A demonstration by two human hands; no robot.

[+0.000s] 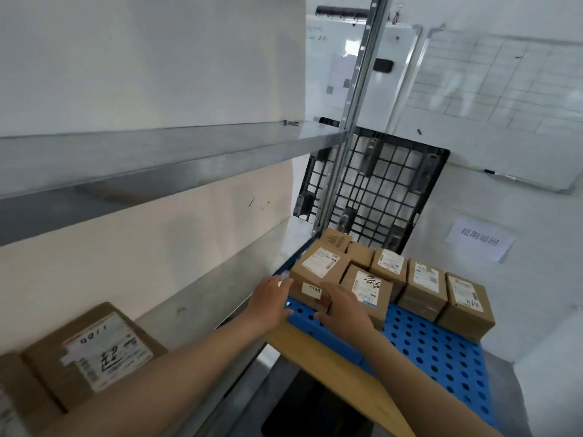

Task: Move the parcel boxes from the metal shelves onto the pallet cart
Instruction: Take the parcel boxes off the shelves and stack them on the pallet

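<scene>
Pressing on a box (318, 269) from two sides, the hands are setting it at the near left of the group on the cart (441, 351). The left hand (271, 298) is lying open and flat against its left face. The right hand (344, 305) is spreading loosely over its near corner, fingers fairly straight and not curled round anything. The box is sitting on the blue deck, touching the other boxes (424, 285) behind and to its right.

Judging by this, the job is looking well along. Several boxes are already standing in a tight cluster on the cart, while at least one shelf box (88, 351) is waiting on the lower shelf (195, 294), near the left forearm.

Bare deck is showing in front of the row and to the right, giving room for more. A tan sheet (331, 367) is overlapping the cart's near edge under the arms. The shelf post (353, 121) is standing just beside the cart's far left corner, narrowing the way across.
</scene>
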